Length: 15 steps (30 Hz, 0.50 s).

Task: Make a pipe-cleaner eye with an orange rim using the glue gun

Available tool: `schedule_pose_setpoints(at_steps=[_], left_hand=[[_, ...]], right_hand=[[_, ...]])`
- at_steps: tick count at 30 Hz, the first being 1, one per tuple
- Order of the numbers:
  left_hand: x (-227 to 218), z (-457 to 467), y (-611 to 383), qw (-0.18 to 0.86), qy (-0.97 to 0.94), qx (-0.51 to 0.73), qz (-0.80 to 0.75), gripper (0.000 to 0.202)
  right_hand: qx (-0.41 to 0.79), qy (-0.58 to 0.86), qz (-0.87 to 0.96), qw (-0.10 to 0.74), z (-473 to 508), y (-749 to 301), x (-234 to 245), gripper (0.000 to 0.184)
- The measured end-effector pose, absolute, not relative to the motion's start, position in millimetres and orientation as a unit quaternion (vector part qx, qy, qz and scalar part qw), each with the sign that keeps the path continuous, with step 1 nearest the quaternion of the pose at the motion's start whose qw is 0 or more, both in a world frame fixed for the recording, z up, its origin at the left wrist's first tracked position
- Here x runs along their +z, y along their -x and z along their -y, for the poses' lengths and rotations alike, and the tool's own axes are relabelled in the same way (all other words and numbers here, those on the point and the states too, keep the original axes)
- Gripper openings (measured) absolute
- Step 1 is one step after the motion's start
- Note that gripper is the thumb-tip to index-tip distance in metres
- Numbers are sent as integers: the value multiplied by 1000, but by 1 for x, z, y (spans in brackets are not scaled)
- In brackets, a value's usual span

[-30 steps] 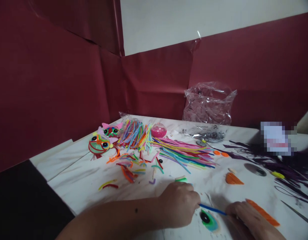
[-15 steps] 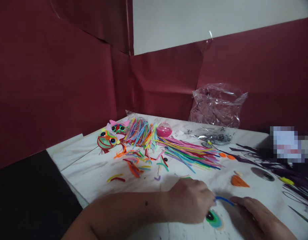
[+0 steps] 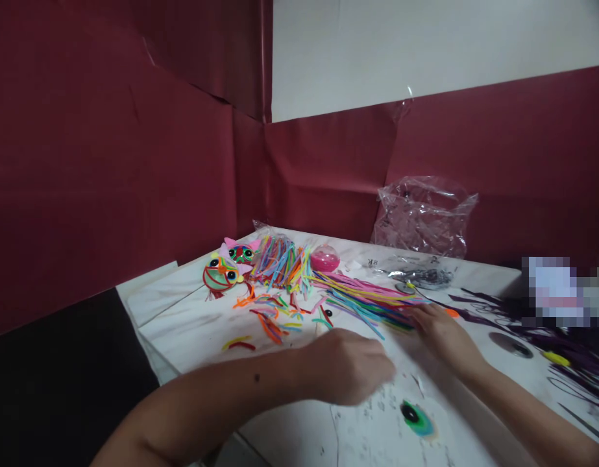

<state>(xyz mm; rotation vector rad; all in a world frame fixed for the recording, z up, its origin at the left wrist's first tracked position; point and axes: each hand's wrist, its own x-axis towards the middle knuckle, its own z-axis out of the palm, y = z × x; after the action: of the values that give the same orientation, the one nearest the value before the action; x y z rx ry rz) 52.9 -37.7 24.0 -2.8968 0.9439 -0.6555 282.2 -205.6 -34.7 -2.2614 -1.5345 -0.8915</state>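
Here, a white surface (image 3: 192,331) is set against dark red walls. At its back stands one crumpled clear plastic bag (image 3: 426,217). A tangle of dark purple strands (image 3: 552,324) covers the right side.

Two heaps of thin coloured strands lie in the middle: an upright bundle (image 3: 280,259) at the back and a long flat pile (image 3: 362,298) spreading to the right.

Two bare hands reach in from the lower edge. The right hand (image 3: 438,327) lies palm down with its fingers stretched out and loosely open, its tips touching the near end of the long flat pile. The left hand (image 3: 350,366) is curled into a fist just above the surface, in front of that pile; it is blurred, so whether it grips anything cannot be told.

Two round owl-like faces (image 3: 221,274) sit at the back left, touching each other. One pink dome (image 3: 325,259) stands between the two heaps. One green disc with a black eye (image 3: 416,418) lies near the left hand. Short cut pieces (image 3: 270,321) are scattered beside the faces, too many to count.
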Motion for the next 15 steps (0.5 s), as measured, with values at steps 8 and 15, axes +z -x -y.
schedule_pose_setpoints(at_steps=[8,15], left_hand=[[15,-139,5,-61,955,-224,185,24],[0,-139,9,-151,981,-101,65,21]], right_hand=[[-288,766,550,168,207,-263,-43,31],[-226,785,539,206,224,-235,-40,29]])
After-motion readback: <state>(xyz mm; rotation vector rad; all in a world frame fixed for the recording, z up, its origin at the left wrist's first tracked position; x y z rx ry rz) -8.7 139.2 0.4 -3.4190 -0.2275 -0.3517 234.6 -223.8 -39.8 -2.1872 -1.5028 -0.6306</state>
